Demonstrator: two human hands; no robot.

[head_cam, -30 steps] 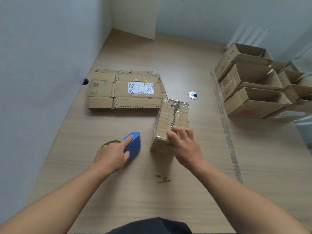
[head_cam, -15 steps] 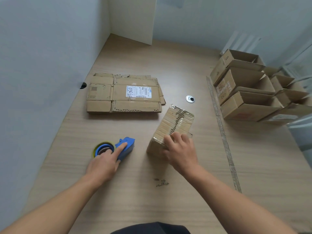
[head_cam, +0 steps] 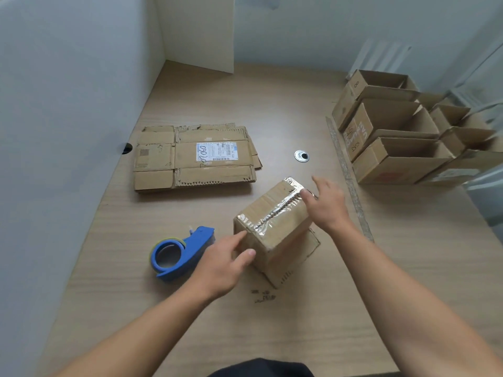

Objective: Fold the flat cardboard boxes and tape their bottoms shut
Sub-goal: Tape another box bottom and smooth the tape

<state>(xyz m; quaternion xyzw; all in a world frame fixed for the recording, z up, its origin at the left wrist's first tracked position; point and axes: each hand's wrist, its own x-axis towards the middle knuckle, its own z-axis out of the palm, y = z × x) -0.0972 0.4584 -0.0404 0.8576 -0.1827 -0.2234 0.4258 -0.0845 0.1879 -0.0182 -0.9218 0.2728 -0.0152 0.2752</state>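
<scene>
A small folded cardboard box (head_cam: 275,227) stands on the desk with its taped bottom facing up, a shiny strip of clear tape along the seam. My left hand (head_cam: 221,263) touches its near left side with straight fingers. My right hand (head_cam: 325,204) rests with spread fingers against its far right end. A blue tape dispenser (head_cam: 179,253) lies on its side just left of my left hand, free of it. A stack of flat cardboard boxes (head_cam: 196,156) lies further back on the left, the top one bearing a white label.
Several folded open boxes (head_cam: 394,134) lie in rows at the right. A strip of tape (head_cam: 348,180) runs along the desk beside them. A round metal grommet (head_cam: 301,155) sits mid-desk. Walls close off the left and back.
My left hand let go of the tape dispenser and moved right onto the box. My right hand moved from the box's near end to its far end, and the box turned.
</scene>
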